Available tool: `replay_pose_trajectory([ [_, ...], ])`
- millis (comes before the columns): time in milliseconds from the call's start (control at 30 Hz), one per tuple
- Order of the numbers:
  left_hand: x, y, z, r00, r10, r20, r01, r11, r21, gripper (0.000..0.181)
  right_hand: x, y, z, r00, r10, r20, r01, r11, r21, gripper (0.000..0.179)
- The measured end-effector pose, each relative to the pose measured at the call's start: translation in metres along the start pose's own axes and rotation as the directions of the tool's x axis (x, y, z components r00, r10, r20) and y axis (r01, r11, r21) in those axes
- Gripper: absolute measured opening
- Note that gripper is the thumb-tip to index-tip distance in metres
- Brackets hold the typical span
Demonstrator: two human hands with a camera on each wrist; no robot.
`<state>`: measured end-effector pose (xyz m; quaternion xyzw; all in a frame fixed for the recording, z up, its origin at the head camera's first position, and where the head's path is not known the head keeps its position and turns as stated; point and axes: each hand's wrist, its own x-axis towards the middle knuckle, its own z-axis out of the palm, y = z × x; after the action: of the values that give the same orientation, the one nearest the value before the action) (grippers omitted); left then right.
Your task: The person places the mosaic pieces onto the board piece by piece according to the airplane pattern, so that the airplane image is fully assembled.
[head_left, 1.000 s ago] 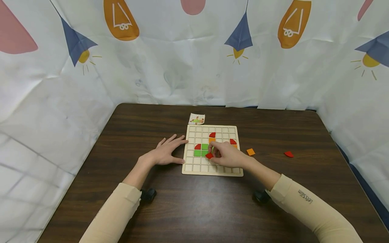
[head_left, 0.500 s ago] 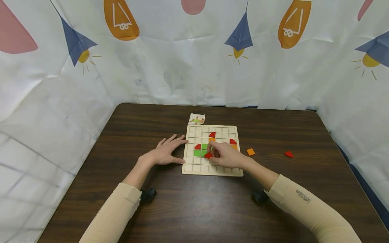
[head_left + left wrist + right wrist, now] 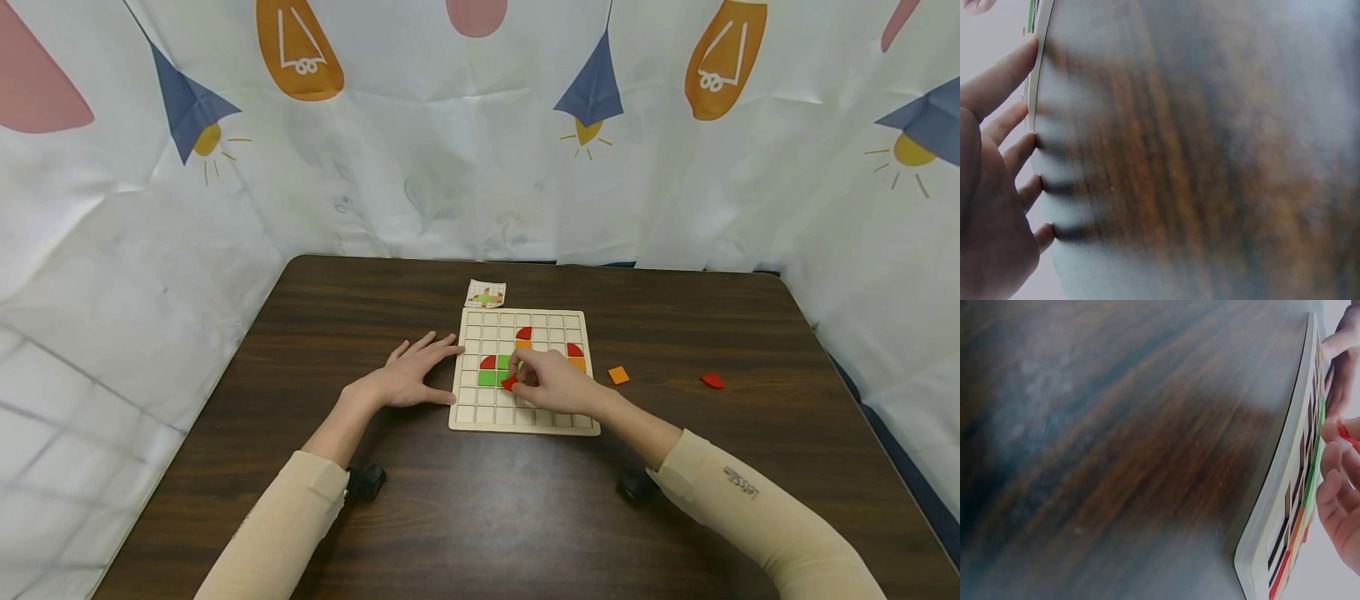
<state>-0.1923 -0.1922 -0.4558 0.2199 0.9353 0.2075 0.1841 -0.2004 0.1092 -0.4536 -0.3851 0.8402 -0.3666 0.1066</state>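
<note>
A square wooden grid board [image 3: 480, 417] lies on the dark table, with green, orange and red tiles set in some of its squares. My right hand [image 3: 557, 383] is over the board and pinches a red quarter-circle tile [image 3: 507, 383] between thumb and fingers, close by the green tiles [image 3: 487, 378]. In the right wrist view the red tile [image 3: 1349, 434] shows tilted in the fingertips, above the board. My left hand [image 3: 405, 375] is spread at the board's left edge, its thumb and fingertips right at the rim; the left wrist view shows the straight fingers [image 3: 1004, 75] there.
A small printed card [image 3: 486, 293] with a coloured pattern lies at the board's far left corner. To the right on the table [image 3: 675, 317] are a loose orange square tile [image 3: 618, 375] and a loose red quarter-circle [image 3: 713, 381]. A patterned curtain [image 3: 480, 167] hangs behind.
My right hand has slid slightly left over the board with the red tile, which has turned a little in the fingers. The left hand has stayed in place.
</note>
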Motion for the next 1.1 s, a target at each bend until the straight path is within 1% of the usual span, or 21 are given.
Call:
replay_pose_trajectory([
  [200,0.0,0.0,0.0,1.0,-0.007,0.003,0.007,1.0,-0.001,0.088,0.003,0.0,0.002,0.999,0.046,0.018,-0.046,0.999,0.014,0.02],
  [300,0.001,0.0,0.0,1.0,-0.005,0.003,0.005,1.0,-0.001,0.088,0.005,0.0,0.003,0.997,0.067,0.022,-0.068,0.998,0.019,0.018],
  [500,0.0,-0.001,0.0,1.0,-0.003,0.002,0.003,1.0,-0.006,0.088,0.007,-0.001,0.005,0.998,0.055,-0.005,-0.055,0.998,0.006,0.009],
  [633,0.0,-0.001,0.0,1.0,-0.004,0.003,0.004,1.0,-0.007,0.088,0.008,0.0,0.007,0.999,0.04,-0.029,-0.04,0.999,-0.004,0.008],
  [800,0.0,-0.001,0.0,1.0,-0.006,0.002,0.006,1.0,-0.004,0.089,0.009,-0.001,0.008,0.998,0.027,-0.053,-0.027,1.0,0.007,0.008],
  [900,-0.001,0.0,0.0,1.0,-0.008,0.003,0.008,1.0,-0.001,0.089,0.009,-0.001,0.009,0.997,0.025,-0.067,-0.023,0.999,0.023,0.01],
  [1100,0.0,0.001,0.0,1.0,-0.008,0.002,0.008,1.0,-0.004,0.088,0.011,-0.001,0.013,0.998,-0.001,-0.063,0.007,0.995,0.095,0.031],
])
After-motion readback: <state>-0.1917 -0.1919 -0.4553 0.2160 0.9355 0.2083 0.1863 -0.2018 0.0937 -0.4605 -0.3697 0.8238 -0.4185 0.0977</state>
